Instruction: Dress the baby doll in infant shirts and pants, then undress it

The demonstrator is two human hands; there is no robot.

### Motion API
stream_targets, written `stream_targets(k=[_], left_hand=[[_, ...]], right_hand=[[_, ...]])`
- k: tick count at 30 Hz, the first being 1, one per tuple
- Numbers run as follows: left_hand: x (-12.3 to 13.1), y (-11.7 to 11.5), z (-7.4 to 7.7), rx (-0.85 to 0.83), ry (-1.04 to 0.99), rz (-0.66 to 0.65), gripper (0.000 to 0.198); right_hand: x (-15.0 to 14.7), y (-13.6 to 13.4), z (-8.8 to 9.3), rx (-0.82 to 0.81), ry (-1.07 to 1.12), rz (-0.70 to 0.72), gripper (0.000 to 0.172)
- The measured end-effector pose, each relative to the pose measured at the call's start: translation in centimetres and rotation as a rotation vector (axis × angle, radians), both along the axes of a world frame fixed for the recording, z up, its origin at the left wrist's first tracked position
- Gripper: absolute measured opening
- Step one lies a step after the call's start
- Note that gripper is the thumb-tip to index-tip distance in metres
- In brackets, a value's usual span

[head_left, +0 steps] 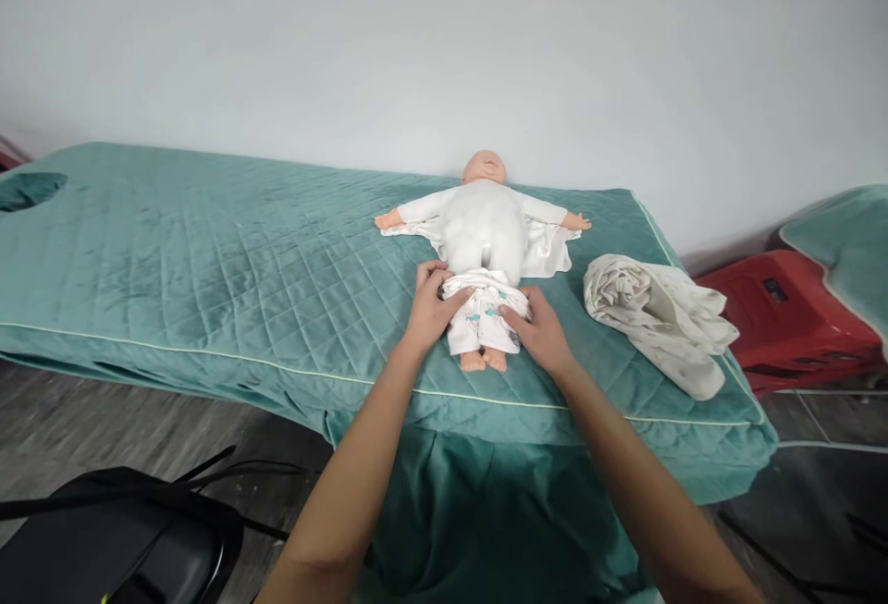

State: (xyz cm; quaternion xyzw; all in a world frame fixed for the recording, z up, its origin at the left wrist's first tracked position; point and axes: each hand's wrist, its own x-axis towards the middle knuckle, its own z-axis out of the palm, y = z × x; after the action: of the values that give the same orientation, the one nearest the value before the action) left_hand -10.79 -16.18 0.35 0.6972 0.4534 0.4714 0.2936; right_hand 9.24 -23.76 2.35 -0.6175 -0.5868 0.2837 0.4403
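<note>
A baby doll (484,220) lies on its back, arms spread, its head toward the wall and its feet toward me. White printed baby pants (484,308) cover its legs and reach the lower edge of its white, soft torso. At the left side of the waistband, my left hand (436,303) grips the cloth between thumb and fingers. Opposite it, my right hand (537,322) pinches the pants, thumb on the front. A white baby shirt (551,248) lies spread open beneath the doll's torso and arms.
The doll rests on a green quilted bed cover (242,262). To its right lies a rolled, crumpled pale cloth (652,313). A red plastic stool (797,317) stands past the bed's right end. At lower left is a black chair (125,539). The white wall (347,58) borders the far edge.
</note>
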Motion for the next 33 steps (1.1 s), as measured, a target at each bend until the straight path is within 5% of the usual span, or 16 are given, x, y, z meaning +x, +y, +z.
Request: stream_targets(k=[10, 15, 18, 22, 33], left_hand=[[-1.2, -5.9, -0.2, -0.011, 0.043, -0.091, 0.030], [-1.1, -8.4, -1.0, 0.170, 0.205, -0.195, 0.110], [-0.1, -9.2, -1.0, 0.332, 0.356, -0.140, 0.113], [0.4, -8.8, -0.8, 0.387, 0.442, -0.079, 0.097], [-0.1, -3.4, 0.3, 0.332, 0.482, -0.062, 0.103]], right_hand=[[-0.4, 2.3, -0.4, 0.027, 0.055, -0.109, 0.023], [-0.4, 2.2, -0.4, 0.061, 0.062, -0.119, 0.024], [-0.3, 2.1, -0.4, 0.072, 0.071, -0.107, 0.024], [-0.2, 2.2, -0.4, 0.059, 0.082, -0.125, 0.025], [-0.4, 6.7, 0.3, 0.103, 0.090, -0.166, 0.025]])
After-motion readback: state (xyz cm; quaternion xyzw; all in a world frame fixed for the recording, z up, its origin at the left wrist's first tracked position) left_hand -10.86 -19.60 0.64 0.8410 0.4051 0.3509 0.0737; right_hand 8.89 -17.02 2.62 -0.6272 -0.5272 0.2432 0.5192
